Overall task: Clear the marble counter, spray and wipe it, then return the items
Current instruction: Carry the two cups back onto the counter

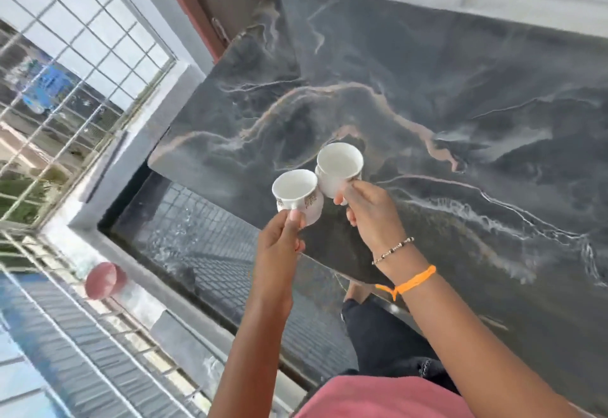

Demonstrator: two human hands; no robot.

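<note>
The dark marble counter (427,95) with pale and pink veins fills the upper right. My left hand (279,243) grips a small white cup with a gold pattern (296,192) by its lower side. My right hand (368,210) holds a second white cup (339,164) by its side. The two cups touch each other and hang above the counter's near left edge. Both cups look empty. No other item lies on the visible marble.
A barred window grille (65,65) runs along the left, with its grey sill (144,141) meeting the counter's left end. A pink round object (103,281) sits on the ledge at lower left. A brown door frame (194,6) rises behind the counter's far corner. Dark patterned floor (204,239) lies below.
</note>
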